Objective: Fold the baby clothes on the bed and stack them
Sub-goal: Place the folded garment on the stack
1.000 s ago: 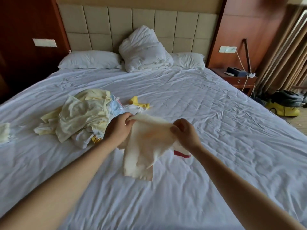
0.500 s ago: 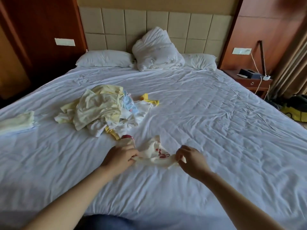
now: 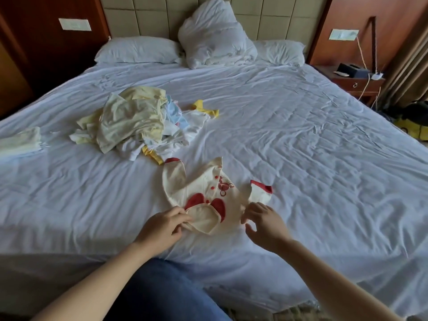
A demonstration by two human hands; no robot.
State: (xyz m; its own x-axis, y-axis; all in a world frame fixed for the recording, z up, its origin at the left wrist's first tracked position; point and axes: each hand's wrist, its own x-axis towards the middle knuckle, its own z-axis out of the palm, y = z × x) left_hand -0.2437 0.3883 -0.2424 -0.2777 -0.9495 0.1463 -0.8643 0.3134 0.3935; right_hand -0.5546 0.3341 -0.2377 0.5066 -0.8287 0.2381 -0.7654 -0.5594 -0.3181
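Note:
A cream baby top [image 3: 203, 188] with red cuffs, red buttons and a red collar lies spread on the white bed sheet [image 3: 301, 147], near the front edge. My left hand [image 3: 162, 224] pinches its collar edge at the near side. My right hand [image 3: 264, 221] hovers with loose fingers just off the top's right shoulder, holding nothing. A heap of unfolded baby clothes [image 3: 134, 121], yellow, white and pale blue, lies behind and to the left. One folded pale yellow piece [image 3: 20, 142] sits at the far left of the bed.
Two pillows [image 3: 136, 50] and a bundled duvet [image 3: 215, 35] lie at the headboard. A wooden nightstand [image 3: 356, 83] with a cable stands at the right. My knee in blue jeans [image 3: 166, 293] is against the bed's front edge.
The cream top was held up in both hands, then lowered and spread flat on the sheet. My right hand has let go of it; my left still holds the collar.

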